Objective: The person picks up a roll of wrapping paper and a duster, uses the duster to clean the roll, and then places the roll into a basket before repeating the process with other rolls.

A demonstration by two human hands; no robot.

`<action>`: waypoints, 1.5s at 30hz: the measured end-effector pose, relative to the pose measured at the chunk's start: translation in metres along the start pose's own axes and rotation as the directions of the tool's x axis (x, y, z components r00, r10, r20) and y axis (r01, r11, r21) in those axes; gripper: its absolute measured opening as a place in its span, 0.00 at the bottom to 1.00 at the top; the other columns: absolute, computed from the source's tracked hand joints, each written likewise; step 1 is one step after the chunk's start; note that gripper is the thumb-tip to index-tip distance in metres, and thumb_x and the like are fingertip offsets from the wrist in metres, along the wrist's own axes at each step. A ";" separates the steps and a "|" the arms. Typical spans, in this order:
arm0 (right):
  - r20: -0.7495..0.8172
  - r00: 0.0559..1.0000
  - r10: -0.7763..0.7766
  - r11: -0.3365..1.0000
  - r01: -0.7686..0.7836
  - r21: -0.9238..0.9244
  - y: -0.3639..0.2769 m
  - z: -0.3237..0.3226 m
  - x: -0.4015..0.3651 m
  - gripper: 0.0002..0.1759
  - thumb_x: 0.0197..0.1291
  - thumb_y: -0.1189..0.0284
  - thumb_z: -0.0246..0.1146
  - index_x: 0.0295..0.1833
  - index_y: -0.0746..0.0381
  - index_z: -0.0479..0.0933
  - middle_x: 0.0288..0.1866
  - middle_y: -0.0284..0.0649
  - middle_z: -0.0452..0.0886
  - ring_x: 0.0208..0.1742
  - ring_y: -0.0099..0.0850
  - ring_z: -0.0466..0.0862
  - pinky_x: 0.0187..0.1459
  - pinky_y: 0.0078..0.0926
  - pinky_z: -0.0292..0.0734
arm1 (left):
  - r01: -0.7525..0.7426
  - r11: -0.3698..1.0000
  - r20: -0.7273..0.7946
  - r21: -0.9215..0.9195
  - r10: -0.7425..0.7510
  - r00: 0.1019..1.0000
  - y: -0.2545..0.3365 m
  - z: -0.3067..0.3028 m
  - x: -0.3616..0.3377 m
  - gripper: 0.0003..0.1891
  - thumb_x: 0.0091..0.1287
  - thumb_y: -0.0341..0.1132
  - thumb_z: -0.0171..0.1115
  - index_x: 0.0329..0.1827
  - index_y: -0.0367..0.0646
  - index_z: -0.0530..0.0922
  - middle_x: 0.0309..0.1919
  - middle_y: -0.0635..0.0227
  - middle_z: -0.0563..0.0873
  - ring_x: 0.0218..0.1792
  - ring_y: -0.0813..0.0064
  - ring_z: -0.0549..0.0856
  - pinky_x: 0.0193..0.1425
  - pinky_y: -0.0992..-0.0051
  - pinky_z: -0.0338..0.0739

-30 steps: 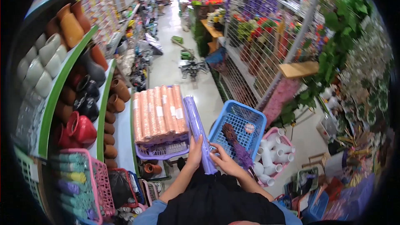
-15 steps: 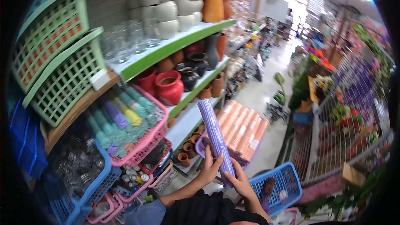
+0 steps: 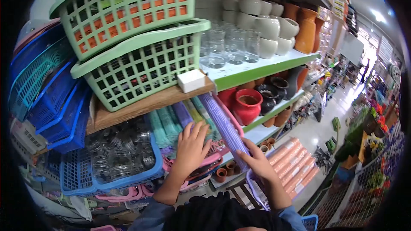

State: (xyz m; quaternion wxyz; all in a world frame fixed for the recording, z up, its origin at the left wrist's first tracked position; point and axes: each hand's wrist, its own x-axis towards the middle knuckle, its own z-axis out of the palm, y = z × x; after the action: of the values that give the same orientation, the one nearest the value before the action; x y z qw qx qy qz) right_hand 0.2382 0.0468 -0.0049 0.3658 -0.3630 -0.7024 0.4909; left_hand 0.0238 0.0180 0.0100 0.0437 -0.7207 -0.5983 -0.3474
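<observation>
My right hand [image 3: 259, 160] grips the lower end of a long purple roll [image 3: 222, 124] in shiny wrapping. Its upper end slants over the right side of a pink basket [image 3: 236, 122], close under the wooden shelf edge. In that basket lie green rolls [image 3: 160, 128], a shorter purple roll [image 3: 183, 113] and a yellow one [image 3: 196, 113]. My left hand [image 3: 191, 147] reaches over them, fingers spread, with fingertips at the purple and yellow rolls. It holds nothing.
Light green baskets [image 3: 141, 68] and a small white box [image 3: 191, 80] rest on the wooden shelf [image 3: 150, 107] above. A blue basket [image 3: 159, 158] of clear items stands left. Glass jars [image 3: 235, 47], red pots [image 3: 247, 107] and bundled orange rolls [image 3: 293, 167] are to the right.
My view has swung left towards the baskets. My left hand has let go of the purple roll and moved over the pink basket; my right hand has brought the roll to the basket.
</observation>
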 end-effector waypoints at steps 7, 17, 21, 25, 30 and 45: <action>0.118 0.985 -0.129 0.920 0.164 -0.357 0.000 0.031 0.101 0.33 0.58 0.62 0.57 0.60 0.76 0.61 0.51 0.62 0.74 0.53 0.47 0.76 0.55 0.34 0.68 | 0.053 0.937 0.078 0.346 -0.086 0.993 -0.041 0.022 -0.004 0.27 0.52 0.28 0.60 0.59 0.42 0.70 0.59 0.58 0.67 0.58 0.56 0.68 0.60 0.57 0.62; 0.252 0.964 -0.081 0.874 0.190 -0.448 0.015 0.076 0.174 0.34 0.59 0.62 0.52 0.60 0.82 0.57 0.51 0.71 0.69 0.54 0.57 0.72 0.58 0.38 0.65 | 0.276 0.946 -0.089 0.168 -0.264 0.960 -0.036 0.010 -0.003 0.19 0.51 0.20 0.55 0.49 0.30 0.74 0.38 0.54 0.69 0.41 0.55 0.74 0.45 0.63 0.72; 0.289 0.946 -0.144 0.853 0.267 -0.448 0.028 0.095 0.185 0.34 0.58 0.63 0.52 0.57 0.84 0.59 0.50 0.71 0.70 0.53 0.58 0.72 0.57 0.38 0.66 | 0.265 0.959 -0.099 0.096 -0.256 0.962 -0.040 0.010 -0.003 0.15 0.55 0.22 0.55 0.46 0.29 0.75 0.35 0.54 0.70 0.39 0.54 0.75 0.44 0.62 0.72; 0.248 0.964 -0.100 0.966 0.154 -0.207 0.032 0.096 0.190 0.28 0.56 0.64 0.53 0.51 0.81 0.65 0.45 0.70 0.73 0.49 0.57 0.75 0.52 0.40 0.69 | 0.261 0.965 -0.146 0.008 -0.257 0.955 -0.043 0.003 -0.003 0.11 0.57 0.24 0.55 0.43 0.29 0.76 0.33 0.54 0.72 0.36 0.55 0.77 0.40 0.62 0.73; 0.238 0.971 0.001 0.962 0.064 -0.266 0.026 0.097 0.183 0.26 0.56 0.65 0.53 0.47 0.81 0.67 0.41 0.68 0.74 0.45 0.58 0.76 0.49 0.40 0.70 | 0.331 0.934 -0.162 -0.133 -0.350 0.923 -0.039 -0.016 0.002 0.10 0.59 0.25 0.56 0.42 0.30 0.76 0.33 0.54 0.73 0.34 0.54 0.77 0.38 0.64 0.73; 0.469 0.861 -0.195 0.654 0.471 -0.593 0.032 0.097 0.203 0.23 0.62 0.62 0.47 0.51 0.69 0.73 0.55 0.55 0.72 0.59 0.51 0.64 0.60 0.47 0.58 | 0.236 0.933 -0.129 0.271 -0.208 0.970 -0.057 -0.011 -0.007 0.11 0.59 0.32 0.57 0.44 0.40 0.73 0.53 0.63 0.75 0.59 0.61 0.71 0.62 0.55 0.57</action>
State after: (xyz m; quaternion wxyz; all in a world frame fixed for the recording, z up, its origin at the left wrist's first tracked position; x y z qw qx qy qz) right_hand 0.0632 0.1901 -0.0275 0.1522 -0.2369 -0.9435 0.1747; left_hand -0.0319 0.0230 -0.0060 0.1366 -0.6168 -0.7166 -0.2958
